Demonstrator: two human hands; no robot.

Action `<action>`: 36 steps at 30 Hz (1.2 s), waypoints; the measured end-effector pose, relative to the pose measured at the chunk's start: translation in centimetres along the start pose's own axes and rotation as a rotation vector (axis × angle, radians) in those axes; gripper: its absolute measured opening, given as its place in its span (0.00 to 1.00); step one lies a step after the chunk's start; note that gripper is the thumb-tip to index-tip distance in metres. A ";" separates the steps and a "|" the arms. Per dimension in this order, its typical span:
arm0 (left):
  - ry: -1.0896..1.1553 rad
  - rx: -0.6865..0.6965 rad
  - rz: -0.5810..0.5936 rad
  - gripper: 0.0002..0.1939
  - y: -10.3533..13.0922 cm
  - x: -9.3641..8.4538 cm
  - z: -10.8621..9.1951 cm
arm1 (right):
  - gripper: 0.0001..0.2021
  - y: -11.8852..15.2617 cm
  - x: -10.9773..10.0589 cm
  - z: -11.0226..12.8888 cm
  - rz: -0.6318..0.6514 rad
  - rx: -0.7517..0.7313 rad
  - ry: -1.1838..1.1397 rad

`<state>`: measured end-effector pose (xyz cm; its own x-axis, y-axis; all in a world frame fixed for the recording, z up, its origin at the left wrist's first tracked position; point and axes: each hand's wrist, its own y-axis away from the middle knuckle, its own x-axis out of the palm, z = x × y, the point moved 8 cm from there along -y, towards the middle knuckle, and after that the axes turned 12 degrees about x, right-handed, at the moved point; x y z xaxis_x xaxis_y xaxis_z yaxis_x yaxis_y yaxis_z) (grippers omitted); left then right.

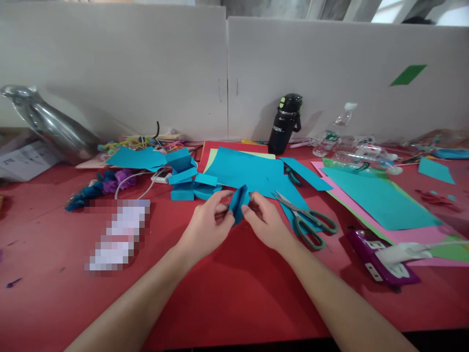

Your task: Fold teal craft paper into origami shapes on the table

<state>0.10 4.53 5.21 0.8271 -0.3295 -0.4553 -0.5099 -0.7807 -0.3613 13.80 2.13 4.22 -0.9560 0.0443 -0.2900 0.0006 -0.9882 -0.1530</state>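
Left grip (212,217) and right grip (266,222) both pinch one small folded blue paper (239,204) between thumb and fingers, over the red desk (234,298). For a crisp crease, it would seem best to match the edges first, then press evenly with both thumbs, lightly enough not to buckle the walls. Scissors (298,211) lie just beside the right grip, blades slightly parted, so keep that wrist clear. Beyond, folded blue pieces (182,192) sit left of a flat blue sheet (245,166).

Craft workspace, coloured paper sheets (381,198), scissors (295,209)
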 end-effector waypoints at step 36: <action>-0.525 0.241 0.051 0.23 -0.3 -0.7 -0.5 | 0.24 0.6 0.2 1.7 -0.088 -0.123 0.404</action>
<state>-0.20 4.68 6.02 0.6033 -0.0086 -0.7975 -0.6366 -0.6076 -0.4750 13.15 1.34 5.67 -0.7624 0.2059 -0.6135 -0.0179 -0.9544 -0.2981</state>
